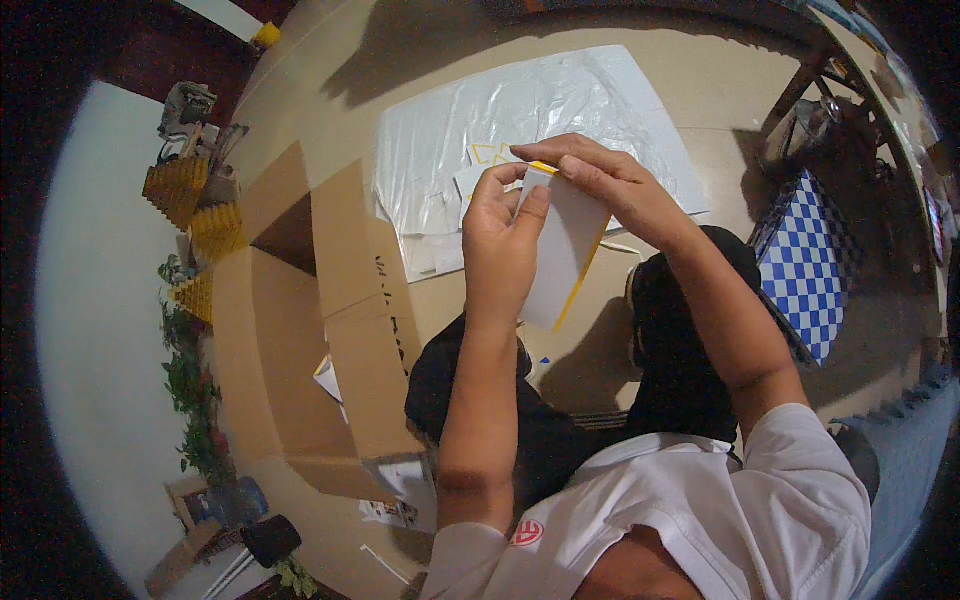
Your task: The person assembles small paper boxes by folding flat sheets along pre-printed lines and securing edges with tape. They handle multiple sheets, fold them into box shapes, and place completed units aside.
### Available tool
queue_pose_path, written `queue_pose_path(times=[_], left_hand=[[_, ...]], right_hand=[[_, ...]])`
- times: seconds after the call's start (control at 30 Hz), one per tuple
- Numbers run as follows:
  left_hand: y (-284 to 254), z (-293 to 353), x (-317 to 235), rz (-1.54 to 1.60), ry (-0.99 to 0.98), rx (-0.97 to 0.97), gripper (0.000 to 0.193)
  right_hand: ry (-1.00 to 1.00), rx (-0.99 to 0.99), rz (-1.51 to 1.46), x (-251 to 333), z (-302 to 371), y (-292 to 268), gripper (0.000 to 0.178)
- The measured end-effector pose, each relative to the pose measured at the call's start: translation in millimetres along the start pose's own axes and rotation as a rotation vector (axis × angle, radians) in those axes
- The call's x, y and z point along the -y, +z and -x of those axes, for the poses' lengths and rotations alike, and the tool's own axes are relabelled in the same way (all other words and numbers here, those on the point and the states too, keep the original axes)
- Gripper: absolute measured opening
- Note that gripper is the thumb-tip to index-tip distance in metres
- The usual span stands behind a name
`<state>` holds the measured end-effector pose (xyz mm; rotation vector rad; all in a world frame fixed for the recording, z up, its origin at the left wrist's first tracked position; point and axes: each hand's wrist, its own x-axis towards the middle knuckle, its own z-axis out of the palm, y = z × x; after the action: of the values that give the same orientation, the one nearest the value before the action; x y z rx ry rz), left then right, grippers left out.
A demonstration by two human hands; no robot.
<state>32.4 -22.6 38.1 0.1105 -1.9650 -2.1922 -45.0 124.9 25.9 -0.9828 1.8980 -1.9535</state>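
Observation:
A white paper piece [562, 250] with yellow edging, bag-like or folded in shape, is held up over my lap. My left hand [503, 235] grips its upper left side, thumb on the front and fingers curled behind. My right hand [612, 188] pinches the yellow top edge, its thumb pressed there and its fingers stretched over the top. Behind my hands, several white pieces with yellow lines [482, 182] lie on a shiny white plastic sheet [540, 100] on the floor, partly covered by my left hand.
An open cardboard box [365, 350] stands at my left, with a white yellow-edged piece [328, 380] inside. Potted plants [190, 390] and gold pyramid-shaped stacks [175, 190] line the far left. A blue-and-white checked panel [803, 270] leans at the right, near a table.

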Motion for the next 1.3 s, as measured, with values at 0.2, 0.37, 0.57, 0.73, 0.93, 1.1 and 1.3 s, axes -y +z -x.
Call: queue_pose_path(times=[0.2,0.37,0.57,0.73,0.93,1.1,1.3], left_hand=[[-1.1,0.4,-4.6,-0.010,-0.020,-0.039,0.020],[1.5,-0.3,-2.7,0.093,-0.029,-0.055,0.019],[3.2,0.4,-3.2,0.146,-0.045,-0.048,0.018],[0.2,-0.7,-0.1,0.142,-0.045,-0.090,0.015],[-7.4,-9.0,11.8,0.383,0.006,-0.288,0.014],[-1.2,-13.9,16.3,0.525,-0.037,-0.277,0.011],[3.0,-15.0,19.9,0.246,-0.058,-0.376,0.015]], right_hand=[[-0.008,0.013,-0.009,2.2,0.8,-1.1,0.036],[-0.019,0.029,0.003,2.4,1.3,-3.6,0.035],[-0.032,0.038,0.012,1.5,0.8,-5.5,0.035],[-0.016,0.096,-0.015,0.7,1.2,-7.2,0.036],[-0.110,-0.080,0.008,-10.0,-0.1,-1.7,0.039],[0.072,-0.073,0.035,-2.8,-2.3,-7.9,0.034],[0.102,-0.051,0.065,-14.9,-5.8,-57.8,0.033]])
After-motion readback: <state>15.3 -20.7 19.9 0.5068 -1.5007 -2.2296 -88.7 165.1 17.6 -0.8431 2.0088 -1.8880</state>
